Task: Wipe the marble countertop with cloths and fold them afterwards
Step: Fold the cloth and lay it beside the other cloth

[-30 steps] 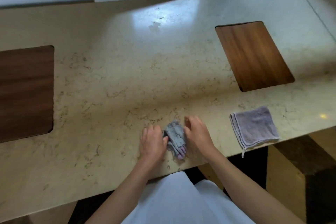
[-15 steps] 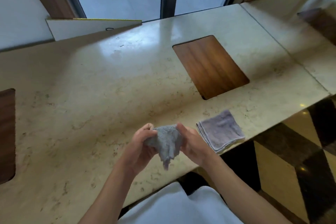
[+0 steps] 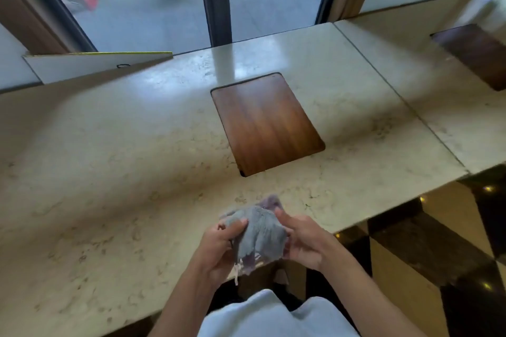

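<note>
A crumpled grey cloth (image 3: 260,235) hangs just above the near edge of the beige marble countertop (image 3: 137,172). My left hand (image 3: 219,243) pinches its left side and my right hand (image 3: 304,238) grips its right side. A loose corner of it dangles below the hands. A purple-grey folded cloth (image 3: 269,201) lies on the counter right behind and under the held one. Only its far corner shows; the rest is hidden by the grey cloth and my hands.
A wooden inset panel (image 3: 265,123) sits in the counter beyond the hands, and another wooden inset (image 3: 476,55) lies at the far right. A white board (image 3: 95,65) leans at the back left. The counter ends at the right over a dark tiled floor (image 3: 438,254).
Both hands lifted the grey cloth off the counter and carried it right, over the folded cloth. The view swung right and up toward the window.
</note>
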{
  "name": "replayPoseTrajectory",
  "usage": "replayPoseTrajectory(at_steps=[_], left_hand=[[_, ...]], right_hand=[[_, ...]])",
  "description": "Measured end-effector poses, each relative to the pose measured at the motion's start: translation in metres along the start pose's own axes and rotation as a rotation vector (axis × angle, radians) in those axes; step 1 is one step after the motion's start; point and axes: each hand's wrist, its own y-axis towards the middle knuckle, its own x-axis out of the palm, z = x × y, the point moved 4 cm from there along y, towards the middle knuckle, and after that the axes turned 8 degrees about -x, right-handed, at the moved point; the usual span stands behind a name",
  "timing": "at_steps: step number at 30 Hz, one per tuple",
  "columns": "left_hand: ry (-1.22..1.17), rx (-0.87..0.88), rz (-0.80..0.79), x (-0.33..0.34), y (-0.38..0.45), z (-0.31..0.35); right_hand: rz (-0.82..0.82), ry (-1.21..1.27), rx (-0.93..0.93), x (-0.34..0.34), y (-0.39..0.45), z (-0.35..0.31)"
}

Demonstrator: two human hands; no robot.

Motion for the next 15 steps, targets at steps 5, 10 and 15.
replayPoseTrajectory(at_steps=[5, 10, 15], left_hand=[[0.03, 0.079, 0.127, 0.033, 0.011, -0.013], [0.096, 0.088, 0.268, 0.044, 0.035, -0.025], [0.367, 0.09, 0.337, 0.067, 0.065, -0.038]], right_hand=[[-0.012, 0.065, 0.197, -0.048, -0.009, 0.004], [0.038, 0.148, -0.047, -0.075, -0.001, -0.006], [0.211, -0.019, -0.312, -0.12, -0.004, -0.025]])
